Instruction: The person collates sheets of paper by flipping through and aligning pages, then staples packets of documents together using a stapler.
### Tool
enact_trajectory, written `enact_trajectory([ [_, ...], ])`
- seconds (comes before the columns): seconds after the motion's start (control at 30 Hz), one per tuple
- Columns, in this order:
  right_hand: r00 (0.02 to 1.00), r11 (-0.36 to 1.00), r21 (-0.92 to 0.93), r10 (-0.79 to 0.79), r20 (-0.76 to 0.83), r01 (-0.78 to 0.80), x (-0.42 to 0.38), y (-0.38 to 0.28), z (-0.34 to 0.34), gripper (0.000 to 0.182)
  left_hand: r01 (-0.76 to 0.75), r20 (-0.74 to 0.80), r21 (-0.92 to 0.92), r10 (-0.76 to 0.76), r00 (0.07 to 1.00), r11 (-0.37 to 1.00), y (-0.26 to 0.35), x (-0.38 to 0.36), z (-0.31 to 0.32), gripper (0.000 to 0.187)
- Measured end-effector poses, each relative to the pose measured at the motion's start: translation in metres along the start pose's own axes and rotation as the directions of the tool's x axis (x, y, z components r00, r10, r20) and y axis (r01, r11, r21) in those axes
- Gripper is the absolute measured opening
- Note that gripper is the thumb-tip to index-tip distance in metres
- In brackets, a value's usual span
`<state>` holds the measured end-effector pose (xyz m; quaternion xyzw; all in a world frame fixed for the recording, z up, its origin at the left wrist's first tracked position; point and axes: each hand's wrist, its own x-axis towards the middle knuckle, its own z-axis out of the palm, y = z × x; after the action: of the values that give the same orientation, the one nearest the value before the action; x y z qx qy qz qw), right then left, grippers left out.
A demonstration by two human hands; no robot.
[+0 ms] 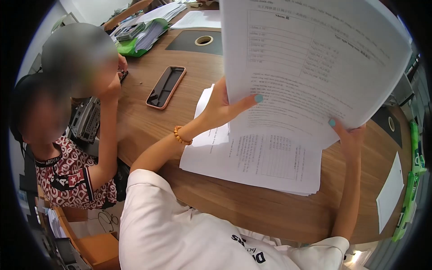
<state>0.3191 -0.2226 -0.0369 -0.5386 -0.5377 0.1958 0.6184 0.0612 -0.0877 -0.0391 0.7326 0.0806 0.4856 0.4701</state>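
A stack of printed paper sheets point(297, 58) is held up above the desk, its front page carrying a table and lines of text. My left hand point(222, 105) grips its lower left edge, thumb lying on the front and fingers hidden behind. At the lower right corner my right hand point(350, 135) pinches the same sheets, thumb in front. Beneath them, another pile of printed sheets point(252, 166) lies on the wooden desk point(211, 193). A phone in a pink case point(165, 87) rests to the left of the hands.
Two other people sit at the left, one in a patterned shirt point(74, 180). A tape roll point(204, 41) lies on a dark desk panel. Papers with a green folder point(144, 40) are at the back left. A white sheet point(390, 193) lies at right, near a green object point(414, 180).
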Motion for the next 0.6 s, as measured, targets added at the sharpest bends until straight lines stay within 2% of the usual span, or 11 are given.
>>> enact_trajectory([
  [0.07,0.998,0.999,0.044,0.031,-0.060,-0.029,0.002,0.000,0.002,0.028,-0.039,0.064,0.239,0.024,0.998,0.970,0.006,0.003,-0.002,0.044],
  [0.1,0.991,0.994,0.093,0.062,-0.117,-0.051,0.002,-0.001,0.004,0.029,-0.036,0.065,0.237,0.021,0.998,0.971,0.012,0.005,0.001,0.044],
  [0.13,0.991,0.994,0.093,0.066,-0.118,-0.055,0.001,-0.005,0.007,0.029,-0.079,-0.040,0.180,0.088,0.995,0.981,0.019,0.007,0.004,0.041],
  [0.17,0.989,0.981,0.193,0.062,-0.138,-0.035,0.000,-0.010,0.010,0.027,-0.126,-0.150,0.127,0.145,0.978,0.984,0.021,0.008,0.006,0.038],
  [0.2,0.986,0.957,0.290,0.059,-0.159,-0.011,-0.001,-0.012,0.010,0.026,-0.122,-0.149,0.124,0.140,0.979,0.985,0.019,0.007,0.004,0.038],
  [0.23,0.985,0.958,0.288,0.064,-0.160,-0.015,-0.003,-0.009,0.008,0.026,-0.173,-0.078,0.008,0.173,0.982,0.985,0.018,0.007,0.000,0.031],
  [0.27,0.996,0.961,0.277,0.030,-0.089,-0.004,-0.005,-0.004,0.003,0.025,-0.214,-0.012,-0.111,0.214,0.977,0.970,0.016,0.006,-0.002,0.025],
  [0.3,1.000,0.963,0.269,-0.005,-0.019,0.010,-0.006,-0.001,0.001,0.024,-0.213,-0.011,-0.113,0.214,0.977,0.970,0.013,0.005,-0.002,0.025],
  [0.4,0.998,0.956,0.293,0.009,0.064,-0.027,-0.005,0.003,0.009,0.023,-0.138,0.056,-0.068,0.142,0.988,0.988,0.008,0.002,0.001,0.020],
  [0.47,1.000,0.971,0.238,0.024,0.007,-0.025,-0.007,-0.006,0.018,0.023,0.079,-0.066,0.167,-0.069,0.995,0.983,0.015,0.001,0.007,0.021],
  [0.6,0.989,0.996,0.079,-0.017,-0.144,0.029,-0.009,-0.029,0.029,0.021,0.021,-0.136,0.088,-0.009,0.991,0.996,0.024,0.006,0.008,0.020],
])
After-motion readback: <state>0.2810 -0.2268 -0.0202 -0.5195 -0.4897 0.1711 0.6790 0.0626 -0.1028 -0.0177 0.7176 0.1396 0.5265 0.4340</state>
